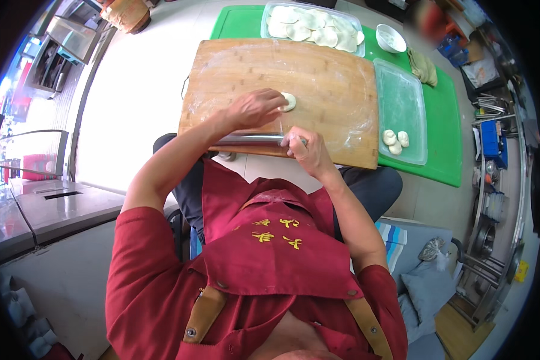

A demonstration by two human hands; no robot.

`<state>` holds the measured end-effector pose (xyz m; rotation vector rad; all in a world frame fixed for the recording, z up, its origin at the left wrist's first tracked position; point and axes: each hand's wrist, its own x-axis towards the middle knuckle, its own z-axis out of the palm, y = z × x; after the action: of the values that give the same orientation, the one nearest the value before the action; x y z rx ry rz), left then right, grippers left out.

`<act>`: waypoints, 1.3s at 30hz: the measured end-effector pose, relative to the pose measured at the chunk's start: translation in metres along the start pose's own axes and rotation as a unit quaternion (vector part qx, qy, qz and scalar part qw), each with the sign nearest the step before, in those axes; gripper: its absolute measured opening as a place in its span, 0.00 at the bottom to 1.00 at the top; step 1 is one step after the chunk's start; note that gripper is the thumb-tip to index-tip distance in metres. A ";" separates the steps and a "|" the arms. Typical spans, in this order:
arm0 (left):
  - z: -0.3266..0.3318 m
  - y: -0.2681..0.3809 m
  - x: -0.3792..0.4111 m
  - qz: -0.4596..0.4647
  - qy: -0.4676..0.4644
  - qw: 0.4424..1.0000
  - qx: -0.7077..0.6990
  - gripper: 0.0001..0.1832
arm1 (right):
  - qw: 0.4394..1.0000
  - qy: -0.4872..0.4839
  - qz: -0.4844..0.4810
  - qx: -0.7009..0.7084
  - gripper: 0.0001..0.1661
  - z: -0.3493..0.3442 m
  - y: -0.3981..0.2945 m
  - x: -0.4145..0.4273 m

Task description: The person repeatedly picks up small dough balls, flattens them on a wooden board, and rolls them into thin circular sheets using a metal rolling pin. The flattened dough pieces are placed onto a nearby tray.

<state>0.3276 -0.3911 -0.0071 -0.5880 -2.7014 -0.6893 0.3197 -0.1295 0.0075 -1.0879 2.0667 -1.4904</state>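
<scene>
A small flattened round of dough lies on the floured wooden board, near its middle. The fingers of my left hand grip the round's left edge; the fingertips are partly hidden. Closer to my body, a metal rolling pin rests along the board's near edge. Its right end is in my right hand, which is closed around the handle. Several dough pieces sit at the near end of a translucent plastic tray to the right of the board.
The plastic tray stands on a green table. Beyond the board, another plastic container holds many thin dough wrappers. A white bowl and a folded cloth lie at the back right. Metal shelving stands farther right.
</scene>
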 end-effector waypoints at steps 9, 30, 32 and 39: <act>0.024 0.009 0.064 -0.092 0.094 0.989 0.062 0.40 | 1.000 -0.003 -0.006 -0.004 0.29 0.002 0.007 -0.002; -0.025 -0.061 -0.030 -0.314 -0.098 0.916 0.230 0.37 | 0.999 0.001 0.039 0.030 0.26 0.000 -0.001 -0.001; -0.034 -0.080 -0.029 -0.420 -0.046 0.884 0.201 0.38 | 0.999 0.006 0.038 0.033 0.22 0.000 -0.002 0.001; 0.003 -0.148 0.059 -0.494 0.079 0.844 0.194 0.44 | 0.997 0.006 0.056 0.056 0.20 0.000 -0.016 0.004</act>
<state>0.2087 -0.4896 -0.0457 0.9908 -2.7111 -0.3174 0.3228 -0.1347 0.0227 -0.9079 1.9920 -1.5400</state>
